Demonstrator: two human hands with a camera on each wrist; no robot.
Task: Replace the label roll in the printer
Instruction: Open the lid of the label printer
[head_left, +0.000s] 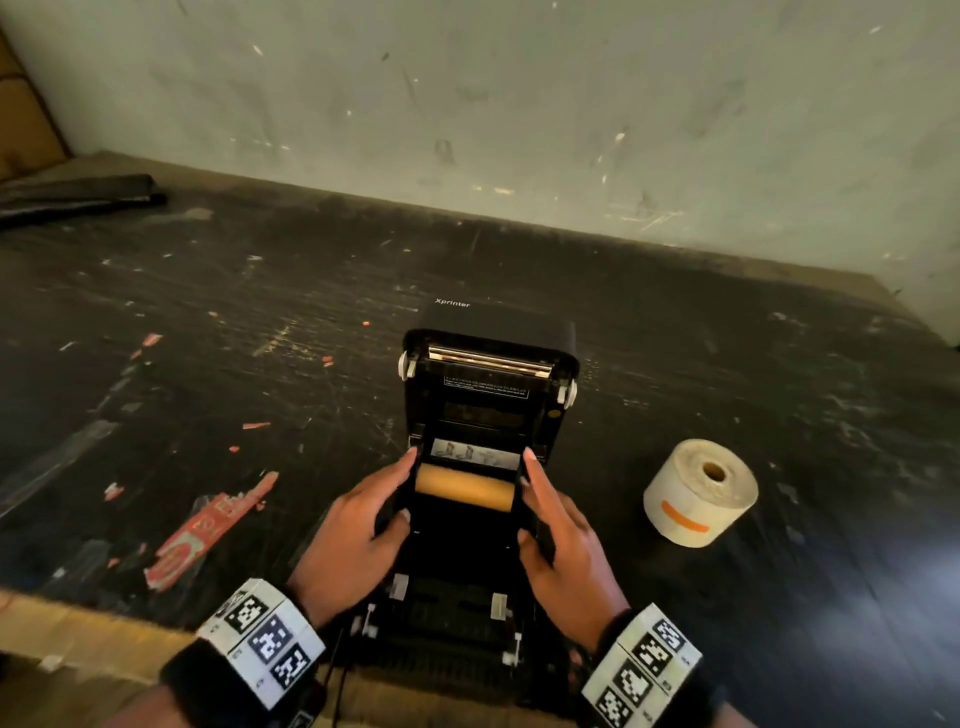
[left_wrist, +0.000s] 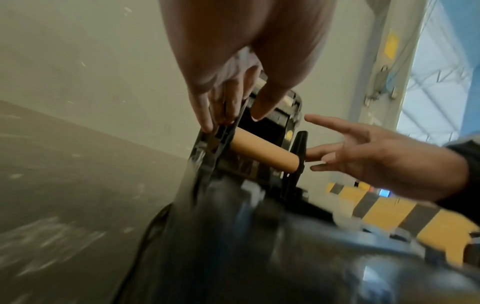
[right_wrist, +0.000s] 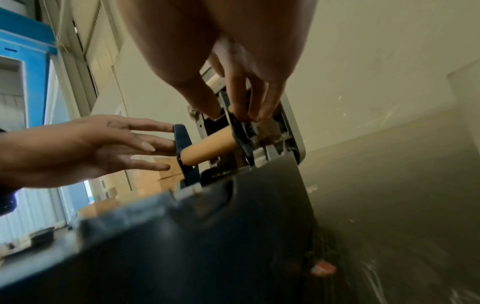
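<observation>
A black label printer (head_left: 488, 332) stands on the dark table with its lid tipped back. An empty brown cardboard core (head_left: 465, 491) (left_wrist: 262, 152) (right_wrist: 207, 148) sits between its two black roll guides. My left hand (head_left: 400, 486) (left_wrist: 231, 115) lies along the left guide (left_wrist: 223, 139), fingers straight on its outer face and thumb over the inner side. On the right guide (right_wrist: 240, 131) my right hand (head_left: 532, 493) (right_wrist: 233, 111) does the same. A full white label roll (head_left: 698, 493) with an orange mark lies on the table to the printer's right.
Red paper scraps (head_left: 208, 525) litter the table left of the printer. A folded black sheet (head_left: 78, 195) lies at the far left by the wall. The table's pale front edge (head_left: 78, 629) runs just below my left wrist.
</observation>
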